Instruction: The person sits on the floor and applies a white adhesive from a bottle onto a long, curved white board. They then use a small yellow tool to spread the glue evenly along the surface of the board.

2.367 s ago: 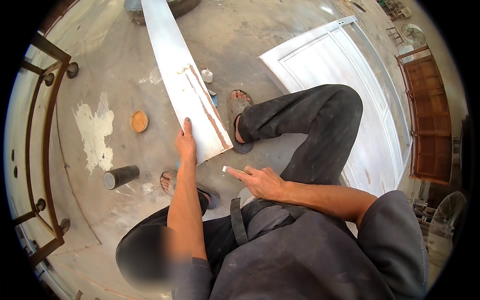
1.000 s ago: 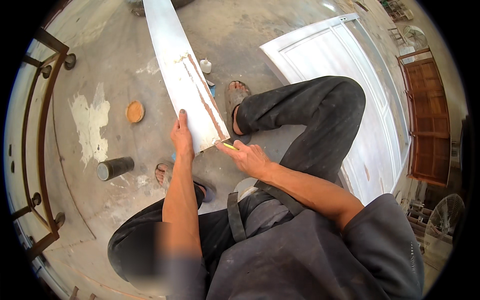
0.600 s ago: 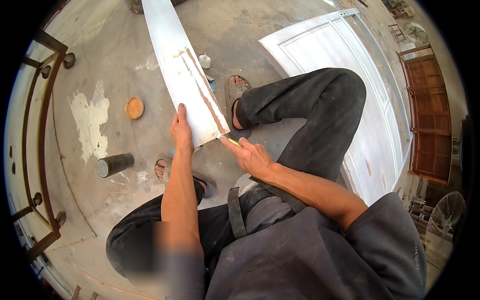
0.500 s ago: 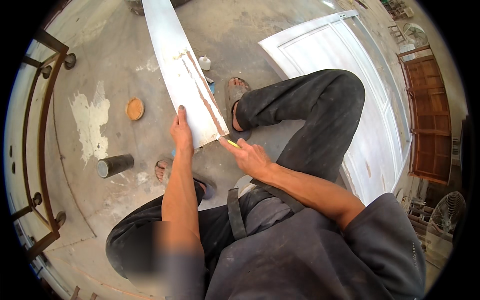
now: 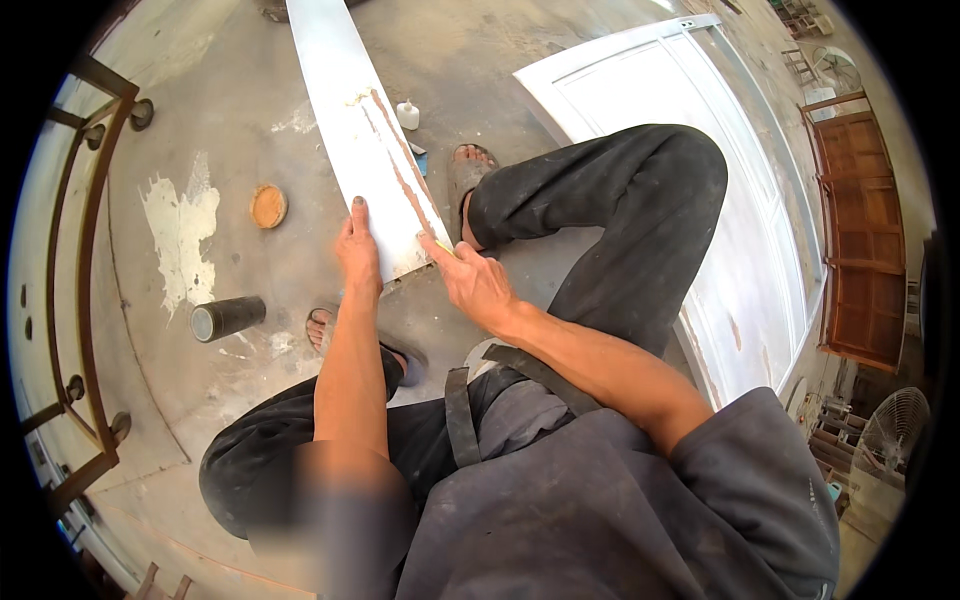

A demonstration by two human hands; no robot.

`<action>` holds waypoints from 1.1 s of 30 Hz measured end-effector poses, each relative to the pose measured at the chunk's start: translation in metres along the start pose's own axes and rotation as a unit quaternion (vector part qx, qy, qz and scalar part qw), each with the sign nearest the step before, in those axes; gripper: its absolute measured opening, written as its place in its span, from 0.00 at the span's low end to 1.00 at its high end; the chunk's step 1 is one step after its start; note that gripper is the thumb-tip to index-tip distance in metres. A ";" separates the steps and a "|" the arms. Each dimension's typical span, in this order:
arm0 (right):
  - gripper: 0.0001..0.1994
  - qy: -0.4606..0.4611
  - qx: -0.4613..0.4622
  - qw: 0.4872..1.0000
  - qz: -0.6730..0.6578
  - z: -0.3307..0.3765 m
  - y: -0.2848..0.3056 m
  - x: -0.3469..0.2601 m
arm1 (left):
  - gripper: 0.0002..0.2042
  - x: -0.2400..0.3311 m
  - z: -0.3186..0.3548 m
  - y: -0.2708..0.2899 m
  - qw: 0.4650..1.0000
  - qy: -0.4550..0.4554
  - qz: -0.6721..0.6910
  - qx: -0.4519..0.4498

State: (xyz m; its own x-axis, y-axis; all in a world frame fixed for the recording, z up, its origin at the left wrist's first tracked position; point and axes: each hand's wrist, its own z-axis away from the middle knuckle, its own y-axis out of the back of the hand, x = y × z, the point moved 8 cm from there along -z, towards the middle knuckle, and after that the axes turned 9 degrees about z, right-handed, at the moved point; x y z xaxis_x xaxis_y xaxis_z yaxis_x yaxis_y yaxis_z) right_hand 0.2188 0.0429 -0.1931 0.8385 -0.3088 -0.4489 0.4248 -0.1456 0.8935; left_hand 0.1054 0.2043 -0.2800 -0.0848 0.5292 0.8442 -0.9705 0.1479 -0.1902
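A long white board stretches away from me, with a brown stripe of exposed material along its right side and rough, chipped patches. My left hand grips its left edge near the close end, thumb on top and fingers out of sight beneath. In my right hand is a slim yellow tool, mostly covered by the fingers. Its tip cannot be made out. The right fingertips rest at the board's near right corner, beside the brown stripe.
On the floor are a tub of orange-brown paste, a dark cylinder on its side and a small white bottle. A white panelled door lies right of my leg. A wheeled frame stands left; brown cabinet and fan stand right.
My right hand has moved a little farther up the board from its near corner, carrying the yellow tool. My left hand keeps its grip on the board's edge.
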 end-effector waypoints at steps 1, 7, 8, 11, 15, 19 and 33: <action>0.31 0.002 -0.009 1.000 0.008 0.005 -0.001 -0.003 | 0.32 0.003 -0.002 -0.002 1.000 -0.015 -0.007 0.001; 0.33 -0.021 -0.074 0.997 0.013 0.042 -0.002 0.005 | 0.31 -0.001 -0.001 -0.002 1.000 0.021 0.004 0.014; 0.33 -0.021 -0.090 0.995 0.023 0.042 -0.006 0.006 | 0.30 -0.001 -0.002 -0.002 1.000 0.018 0.013 0.012; 0.33 -0.017 -0.098 0.995 0.027 0.043 -0.008 0.002 | 0.30 -0.001 -0.002 -0.003 1.000 0.017 0.012 0.017; 0.33 -0.019 -0.101 0.994 0.028 0.042 -0.010 -0.002 | 0.29 -0.001 -0.004 -0.001 1.000 0.010 0.007 0.015; 0.32 -0.015 -0.070 0.997 0.024 0.041 -0.011 -0.006 | 0.30 -0.005 -0.005 0.000 1.000 0.020 0.005 0.020; 0.30 -0.040 -0.005 0.999 -0.010 0.000 -0.009 -0.003 | 0.31 -0.010 -0.009 -0.003 0.999 0.013 0.031 0.004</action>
State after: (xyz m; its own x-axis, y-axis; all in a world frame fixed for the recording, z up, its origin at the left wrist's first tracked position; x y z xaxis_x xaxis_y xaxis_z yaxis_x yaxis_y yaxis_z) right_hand 0.2126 0.0452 -0.2003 0.7994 -0.3807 -0.4648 0.4452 -0.1441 0.8837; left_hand 0.1107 0.2062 -0.2929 -0.1386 0.5589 0.8175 -0.9655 0.1076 -0.2372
